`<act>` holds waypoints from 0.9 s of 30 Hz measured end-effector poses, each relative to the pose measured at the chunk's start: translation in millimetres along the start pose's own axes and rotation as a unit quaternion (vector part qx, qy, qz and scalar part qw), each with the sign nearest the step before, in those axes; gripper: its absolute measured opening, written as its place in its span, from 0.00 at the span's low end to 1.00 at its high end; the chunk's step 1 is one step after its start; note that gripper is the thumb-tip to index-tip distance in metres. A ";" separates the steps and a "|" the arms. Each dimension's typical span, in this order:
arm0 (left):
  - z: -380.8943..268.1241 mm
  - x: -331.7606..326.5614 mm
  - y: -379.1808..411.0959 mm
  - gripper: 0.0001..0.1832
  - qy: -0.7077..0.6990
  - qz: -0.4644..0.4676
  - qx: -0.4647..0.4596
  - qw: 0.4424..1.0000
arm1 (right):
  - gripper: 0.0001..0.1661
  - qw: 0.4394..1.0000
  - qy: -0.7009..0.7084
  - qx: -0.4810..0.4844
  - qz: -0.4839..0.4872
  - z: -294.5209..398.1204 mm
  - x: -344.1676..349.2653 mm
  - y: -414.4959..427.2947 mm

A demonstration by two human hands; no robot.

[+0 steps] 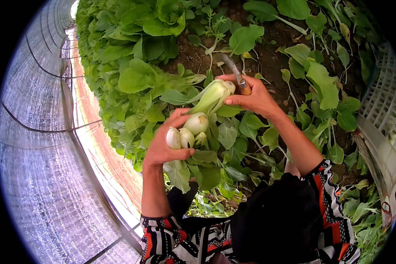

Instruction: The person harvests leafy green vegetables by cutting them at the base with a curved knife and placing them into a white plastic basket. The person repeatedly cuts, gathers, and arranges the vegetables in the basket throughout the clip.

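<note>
Several cut heads of a leafy green like bok choy (pixel 196 123) are bunched in my left hand (pixel 166 142), their pale stem ends pointing up and the leaves hanging below. My right hand (pixel 255 95) has its fingers and thumb at the base of another head (pixel 214 94), which lies just beyond the bunch. In that same hand is the wooden handle of a small sickle (pixel 245 89). Its curved metal blade (pixel 230 62) points away from me, over the soil. The palm side of the right grip is partly hidden.
Dense leafy greens (pixel 128 76) grow at the left and far side. Loose leaves and small plants lie over brown soil (pixel 270 39). A white plastic crate (pixel 382 109) stands at the right edge. Mesh netting on hoops (pixel 46 158) curves along the left.
</note>
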State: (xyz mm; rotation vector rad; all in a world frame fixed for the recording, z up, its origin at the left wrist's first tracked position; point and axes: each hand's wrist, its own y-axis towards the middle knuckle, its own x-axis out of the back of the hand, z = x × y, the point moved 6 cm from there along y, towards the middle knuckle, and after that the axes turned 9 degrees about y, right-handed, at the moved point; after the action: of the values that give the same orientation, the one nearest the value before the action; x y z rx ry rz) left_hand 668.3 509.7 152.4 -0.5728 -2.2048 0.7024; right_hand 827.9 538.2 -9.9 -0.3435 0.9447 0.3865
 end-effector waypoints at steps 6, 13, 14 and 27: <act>11.2 0.4 -31.6 0.41 0.089 -0.016 -0.010 0.996 | 0.22 0.979 -0.199 -0.042 0.034 6.3 6.4 -7.4; 14.8 8.4 -70.0 0.42 0.062 0.020 0.035 0.997 | 0.35 0.775 -0.548 0.301 -0.089 52.7 29.8 -23.7; 16.4 6.0 -70.1 0.42 0.005 -0.001 0.032 0.999 | 0.37 0.887 -0.403 0.216 -0.061 41.3 35.4 -20.9; 30.4 -16.7 -46.5 0.49 -0.210 -0.044 0.069 0.974 | 0.33 0.993 -0.051 -0.097 0.046 -25.9 -32.9 -21.1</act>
State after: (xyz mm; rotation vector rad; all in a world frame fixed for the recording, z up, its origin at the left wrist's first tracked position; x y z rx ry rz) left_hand 647.3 455.7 155.8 -0.2703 -2.5212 0.9932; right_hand 801.8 502.6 5.9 -0.4537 0.8261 0.5767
